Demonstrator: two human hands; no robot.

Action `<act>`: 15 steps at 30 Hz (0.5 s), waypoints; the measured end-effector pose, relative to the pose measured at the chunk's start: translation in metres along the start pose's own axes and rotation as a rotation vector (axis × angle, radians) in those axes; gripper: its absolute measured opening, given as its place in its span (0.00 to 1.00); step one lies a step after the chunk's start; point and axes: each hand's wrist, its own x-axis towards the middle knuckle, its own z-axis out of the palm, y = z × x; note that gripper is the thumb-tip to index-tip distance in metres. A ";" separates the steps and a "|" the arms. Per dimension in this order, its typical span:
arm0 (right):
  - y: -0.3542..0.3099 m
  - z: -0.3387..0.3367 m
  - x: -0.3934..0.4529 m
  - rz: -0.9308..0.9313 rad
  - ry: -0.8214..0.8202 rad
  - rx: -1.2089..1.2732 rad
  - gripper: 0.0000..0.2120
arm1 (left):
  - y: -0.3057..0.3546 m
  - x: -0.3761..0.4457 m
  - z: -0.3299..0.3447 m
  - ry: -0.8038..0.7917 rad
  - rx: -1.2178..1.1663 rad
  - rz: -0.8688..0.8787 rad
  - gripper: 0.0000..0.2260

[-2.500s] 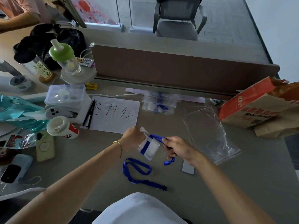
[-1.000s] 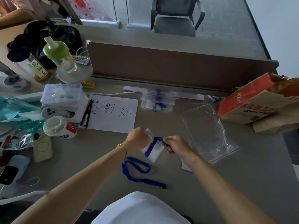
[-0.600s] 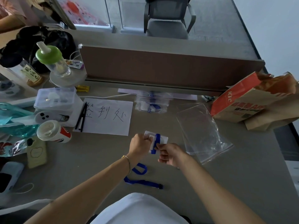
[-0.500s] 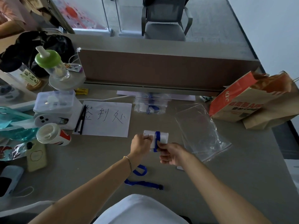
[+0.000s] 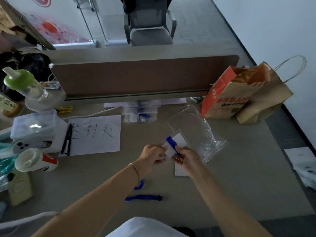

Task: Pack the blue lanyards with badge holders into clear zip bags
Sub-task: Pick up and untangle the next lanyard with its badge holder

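A white badge holder [image 5: 177, 142] with a blue lanyard [image 5: 171, 143] wound round its middle is held above the desk between both hands. My left hand [image 5: 152, 155] pinches its left edge. My right hand [image 5: 185, 157] grips its lower right side and the strap. An empty clear zip bag [image 5: 196, 132] lies just right of the bundle. A second blue lanyard [image 5: 143, 197] lies loose on the desk near me, partly hidden under my left forearm. Another badge holder [image 5: 179, 171] lies flat under my right wrist. A filled zip bag [image 5: 140, 113] rests by the divider.
A paper sheet with handwriting [image 5: 95, 134] lies to the left, beside a black clip [image 5: 67, 141], a plastic box [image 5: 35, 124] and a paper cup [image 5: 34, 160]. Paper bags [image 5: 239, 98] stand at the right. A brown divider [image 5: 136, 76] closes the back.
The free strap has been wound round the badge holder and now sits tight across it. Both hands carried the bundle right, toward the empty zip bag. The view shifted rightward.
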 end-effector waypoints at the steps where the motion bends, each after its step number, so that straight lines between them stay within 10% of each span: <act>1: -0.003 -0.013 0.000 -0.029 0.039 -0.007 0.10 | -0.001 0.002 0.010 -0.011 0.035 -0.001 0.10; 11: -0.015 -0.161 0.008 -0.105 0.438 0.084 0.04 | -0.050 0.043 0.111 0.160 0.794 0.293 0.02; 15: -0.012 -0.199 0.008 -0.111 0.486 0.083 0.07 | -0.074 0.060 0.148 0.124 1.069 0.403 0.13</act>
